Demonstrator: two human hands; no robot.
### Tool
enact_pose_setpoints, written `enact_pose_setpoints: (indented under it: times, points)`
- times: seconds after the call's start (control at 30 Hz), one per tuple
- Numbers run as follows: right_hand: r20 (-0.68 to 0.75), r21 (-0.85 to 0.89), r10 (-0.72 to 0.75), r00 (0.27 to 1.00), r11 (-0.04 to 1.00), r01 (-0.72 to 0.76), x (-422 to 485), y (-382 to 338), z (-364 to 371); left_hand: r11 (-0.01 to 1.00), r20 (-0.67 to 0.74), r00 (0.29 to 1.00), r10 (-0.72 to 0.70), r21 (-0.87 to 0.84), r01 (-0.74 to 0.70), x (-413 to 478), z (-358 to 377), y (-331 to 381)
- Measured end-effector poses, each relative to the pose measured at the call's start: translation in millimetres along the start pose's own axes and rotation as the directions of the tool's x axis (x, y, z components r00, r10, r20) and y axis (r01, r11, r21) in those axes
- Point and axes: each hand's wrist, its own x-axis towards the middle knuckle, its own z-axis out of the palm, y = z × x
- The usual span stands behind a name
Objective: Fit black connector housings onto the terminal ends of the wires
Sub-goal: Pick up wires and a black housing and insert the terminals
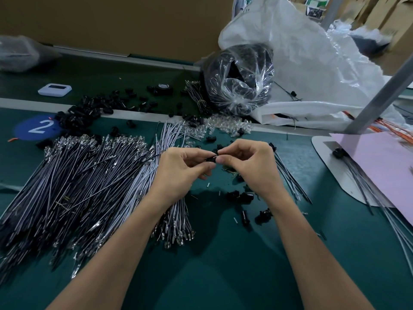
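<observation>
Green mat (223, 276) right across the bench, and the big wire pile (78, 186) fans over its left half, metal terminals glinting at both ends. Up at the back sits a clear bag (239, 79) stuffed with black parts, and loose housings (89, 110) litter the mat's far edge. Finished leads (288, 175) lie just right of your right wrist.

Now your hands, meeting above the mat's middle. Your left hand (178, 171) pinches one housing (211, 159) in curled fingertips. Your right hand (248, 166) pinches a pale sliver against it, which looks like the terminal (215, 155). A thin dark wire (125, 161) trails off left over the pile.

Here's the danger: the terminal goes in skewed and bends, or it stops short of seating, because your fingertips hide the cavity mouth. That trailing wire could snag in the pile and tug the end back out. I can't tell whether it's already part way in.

Pose-wise, both forearms reach in from the bottom corners and both wrists are lifted off the mat. Thumbs and forefingers touch tip to tip around the part, and your spare fingers tuck under.
</observation>
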Motion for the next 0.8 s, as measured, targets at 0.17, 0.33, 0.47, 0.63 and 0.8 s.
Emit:
enact_pose_setpoints:
  times: [0.17, 0.33, 0.47, 0.63, 0.8]
  points:
    - [0.095, 0.071, 0.018, 0.995, 0.997, -0.025, -0.5, 2.8, -5.7, 1.0, -0.006, 1.0, 0.011, -0.025, -0.011, -0.2, 0.4, -1.4]
    - [0.118, 0.108, 0.042, 0.992, 0.993, -0.055, -3.6, 3.9, -5.5, 0.998, 0.048, 0.997, 0.054, -0.008, -0.054, -1.2, -2.6, -2.3]
    - [0.147, 0.185, 0.043, 0.988, 0.98, -0.07, -4.8, 3.8, -5.7, 0.997, 0.09, 0.993, 0.075, -0.019, -0.074, -1.7, -3.2, -1.4]
    - [0.176, 0.256, 0.027, 0.984, 0.964, -0.072, -5.4, 3.1, -6.9, 0.994, 0.109, 0.99, 0.091, -0.068, -0.084, -4.3, -2.1, 1.7]
    - [0.189, 0.29, 0.001, 0.982, 0.955, -0.057, -5.7, 3.3, -9.1, 0.989, 0.116, 0.989, 0.092, -0.123, -0.078, -5.2, -0.7, 4.1]
